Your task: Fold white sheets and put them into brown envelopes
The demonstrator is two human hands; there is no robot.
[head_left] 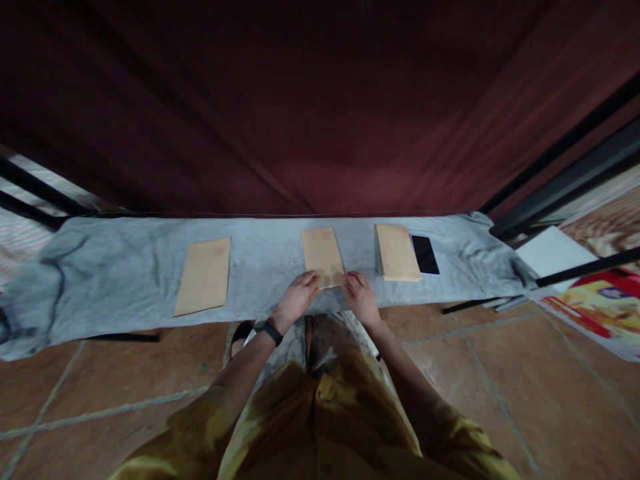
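A brown envelope (323, 255) lies in the middle of a grey cloth (125, 280) spread over a low bench. My left hand (298, 298), with a dark band on its wrist, pinches the envelope's near left corner. The near right corner sits under the curled fingers of my right hand (361, 298). A second brown envelope (204, 276) lies flat to the left. To the right is a stack of brown envelopes (397, 252), and a black phone (425, 254) lies beside it.
A dark red curtain (320, 113) hangs behind the bench. Black metal bars (565, 180) run along the right, with a white sheet (550, 252) and a colourful printed poster (600, 307) on the tiled floor (500, 373) there.
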